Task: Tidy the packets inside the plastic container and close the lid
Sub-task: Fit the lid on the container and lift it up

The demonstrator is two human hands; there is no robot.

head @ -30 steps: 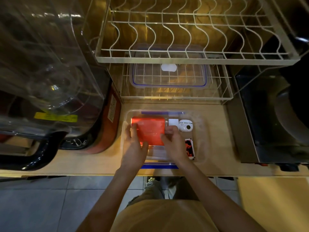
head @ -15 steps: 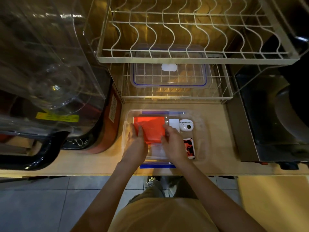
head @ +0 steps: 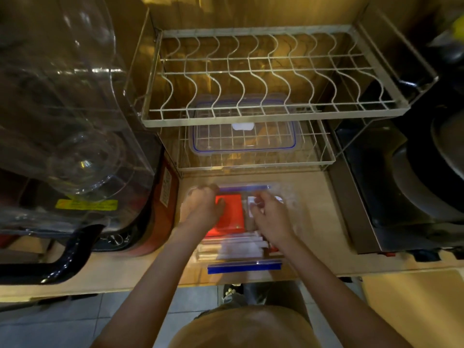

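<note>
Hands [head: 203, 207] shifted forward, fingers [head: 258, 200] curled inside container [head: 244, 266]

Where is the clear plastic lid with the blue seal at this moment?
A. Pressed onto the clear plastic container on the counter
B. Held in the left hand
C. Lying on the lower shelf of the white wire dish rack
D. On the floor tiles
C: the clear plastic lid with the blue seal lies flat on the lower shelf of the white wire dish rack, behind the open clear plastic container, and neither hand touches it.
</note>
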